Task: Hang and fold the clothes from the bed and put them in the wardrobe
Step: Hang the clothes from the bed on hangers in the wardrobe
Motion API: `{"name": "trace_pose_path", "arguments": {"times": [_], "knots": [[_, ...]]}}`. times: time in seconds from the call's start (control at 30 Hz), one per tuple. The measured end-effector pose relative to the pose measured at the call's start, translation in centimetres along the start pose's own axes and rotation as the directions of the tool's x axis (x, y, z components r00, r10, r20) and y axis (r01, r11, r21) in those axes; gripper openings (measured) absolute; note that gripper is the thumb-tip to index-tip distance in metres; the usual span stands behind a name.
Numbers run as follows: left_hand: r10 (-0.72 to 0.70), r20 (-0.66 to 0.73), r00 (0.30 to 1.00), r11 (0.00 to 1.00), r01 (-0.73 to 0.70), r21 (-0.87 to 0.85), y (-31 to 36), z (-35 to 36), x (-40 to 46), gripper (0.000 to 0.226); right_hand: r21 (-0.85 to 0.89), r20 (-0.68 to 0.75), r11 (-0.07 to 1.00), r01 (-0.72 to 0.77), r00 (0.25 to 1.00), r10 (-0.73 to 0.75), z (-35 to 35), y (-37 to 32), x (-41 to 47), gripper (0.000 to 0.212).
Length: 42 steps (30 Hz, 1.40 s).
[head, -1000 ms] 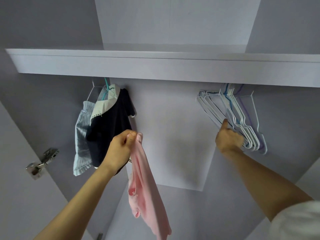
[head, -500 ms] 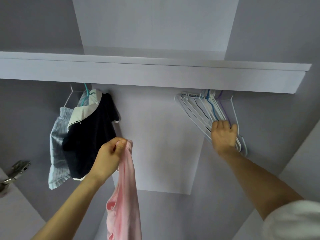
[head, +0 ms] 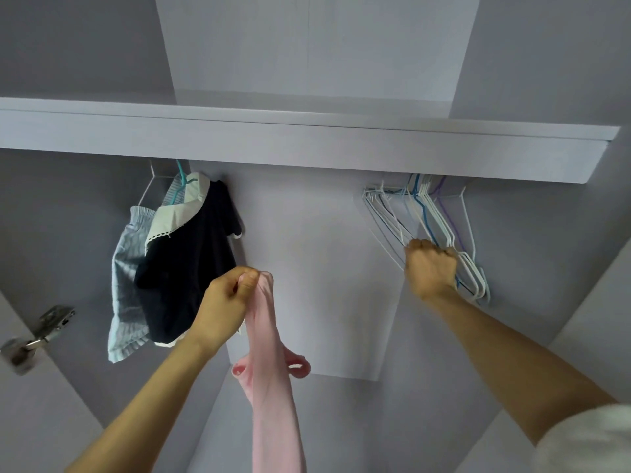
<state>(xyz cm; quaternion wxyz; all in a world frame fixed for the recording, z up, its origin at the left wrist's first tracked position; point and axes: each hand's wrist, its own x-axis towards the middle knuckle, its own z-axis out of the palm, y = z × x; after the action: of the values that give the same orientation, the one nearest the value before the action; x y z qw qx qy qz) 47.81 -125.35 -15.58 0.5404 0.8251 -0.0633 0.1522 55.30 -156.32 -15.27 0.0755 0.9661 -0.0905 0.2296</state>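
Garment (head: 269, 387) hangs from left hand (head: 223, 307).

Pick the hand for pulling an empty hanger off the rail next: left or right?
Right. The right hand already grips the bunch of empty hangers, while the left hand is occupied holding the pink garment.

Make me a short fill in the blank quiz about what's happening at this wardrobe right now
1. The left hand grips a soft ____ garment.
2. The right hand grips the bunch of thin wire ____ on the right.
3. The dark navy dress with a white collar hangs on a ____ hanger.

Missing words: pink; hangers; teal
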Motion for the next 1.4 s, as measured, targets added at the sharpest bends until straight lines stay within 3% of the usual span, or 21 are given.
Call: {"name": "trace_pose_path", "arguments": {"times": [0.17,0.27,0.47,0.53,0.67,0.73,0.77,0.83,0.87,0.93,1.07,1.2,1.27,1.4], "knots": [[0.028,0.010,1.000,1.000,-0.028,-0.012,0.1,0.1,-0.4,0.027,0.217,-0.167,0.976,-0.001,0.985,0.038,-0.6,-1.4,0.2,0.011],[0.042,0.005,0.999,0.999,-0.042,0.009,0.0,-0.6,-0.8,0.029,0.428,-0.240,0.903,0.041,0.968,0.070,-0.4,-2.8,-1.0,0.011],[-0.046,-0.050,0.998,0.957,0.058,0.286,-2.1,-2.3,-1.7,0.025,0.725,-0.082,0.688,0.005,0.993,0.079,1.3,-6.2,-6.6,0.014],[-0.090,-0.038,0.995,0.956,0.097,0.278,-2.6,-3.0,-2.5,0.025,0.792,-0.015,0.609,-0.029,0.998,0.067,2.0,-7.3,-9.1,0.013],[-0.093,0.004,0.996,0.975,0.091,0.200,-4.6,-4.8,-4.5,0.027,0.885,-0.047,0.465,-0.016,0.991,0.124,3.2,-9.1,-13.9,0.016],[-0.097,0.012,0.995,0.973,0.092,0.210,-5.4,-5.9,-5.5,0.027,0.950,0.098,0.290,-0.115,0.993,0.071,3.0,-10.3,-15.6,0.006],[-0.104,0.003,0.995,0.973,0.101,0.205,-5.6,-6.4,-6.2,0.027,0.961,0.235,0.154,-0.231,0.972,-0.010,2.5,-11.0,-15.9,0.010],[-0.113,-0.018,0.993,0.976,0.115,0.185,-5.8,-7.3,-7.1,0.026,0.859,0.503,-0.003,-0.512,0.845,-0.183,2.0,-12.2,-15.5,0.009],[-0.122,-0.026,0.992,0.974,0.125,0.187,-5.8,-7.8,-7.5,0.024,0.809,0.576,0.006,-0.588,0.789,-0.215,1.8,-12.8,-15.3,0.002],[-0.131,-0.041,0.991,0.965,0.137,0.224,-5.7,-8.8,-8.3,0.022,0.788,0.614,0.098,-0.607,0.770,-0.172,2.3,-14.0,-15.3,0.017],[-0.158,-0.023,0.987,0.863,0.149,0.482,-6.9,-11.0,-8.8,0.024,0.888,0.448,0.179,-0.423,0.884,-0.134,3.3,-15.6,-17.6,0.040],[-0.214,0.027,0.976,0.710,0.136,0.691,-7.8,-12.6,-9.0,0.030,0.944,0.314,0.151,-0.292,0.938,-0.146,2.4,-16.9,-18.4,0.041],[-0.219,0.001,0.976,0.644,0.144,0.751,-8.2,-13.2,-9.3,0.031,0.966,0.247,0.103,-0.239,0.966,-0.078,1.4,-18.0,-18.3,0.041],[-0.201,-0.088,0.976,0.751,0.212,0.626,-8.5,-14.3,-9.9,0.024,0.976,0.217,-0.011,-0.217,0.976,0.014,0.3,-19.0,-18.3,0.038]]}}
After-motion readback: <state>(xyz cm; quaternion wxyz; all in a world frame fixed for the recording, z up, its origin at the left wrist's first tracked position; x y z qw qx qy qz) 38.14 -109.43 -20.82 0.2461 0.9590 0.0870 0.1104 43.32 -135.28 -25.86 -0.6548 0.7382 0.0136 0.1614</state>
